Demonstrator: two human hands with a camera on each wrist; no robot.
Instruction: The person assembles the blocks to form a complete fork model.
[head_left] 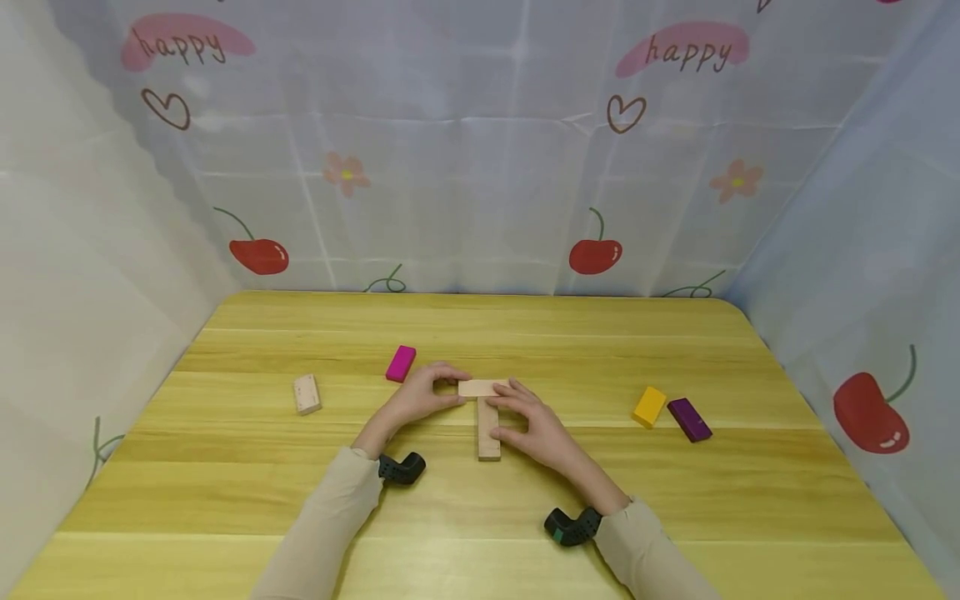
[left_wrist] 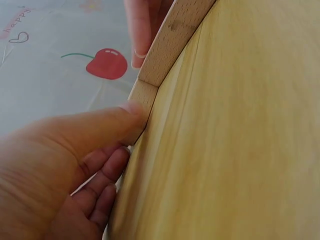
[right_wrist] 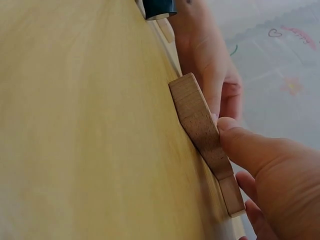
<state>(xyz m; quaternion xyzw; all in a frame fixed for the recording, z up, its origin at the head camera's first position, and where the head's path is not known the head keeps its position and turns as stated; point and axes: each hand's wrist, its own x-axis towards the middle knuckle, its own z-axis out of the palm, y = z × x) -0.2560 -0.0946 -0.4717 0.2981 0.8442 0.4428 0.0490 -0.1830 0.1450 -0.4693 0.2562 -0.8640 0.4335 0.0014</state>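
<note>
Two plain wooden blocks meet in a T on the table, a crosswise block [head_left: 478, 388] at the far end of a lengthwise block [head_left: 488, 437]. My left hand [head_left: 420, 397] pinches the left end of the crosswise one, and the left wrist view shows its thumb on that block's near face [left_wrist: 145, 94]. With its fingers at the crosswise block's right end, my right hand [head_left: 546, 431] lays its thumb against the right side of the lengthwise block [right_wrist: 200, 132]. Both blocks lie flat and touch each other. The fingertips behind the crosswise block are partly hidden.
On the wooden table [head_left: 465, 550], a magenta block [head_left: 401, 363] lies just beyond my left hand, and a pale wooden block [head_left: 307, 394] farther left. A yellow block [head_left: 648, 407] and a purple block [head_left: 690, 420] lie to the right. A printed curtain [head_left: 465, 208] stands behind.
</note>
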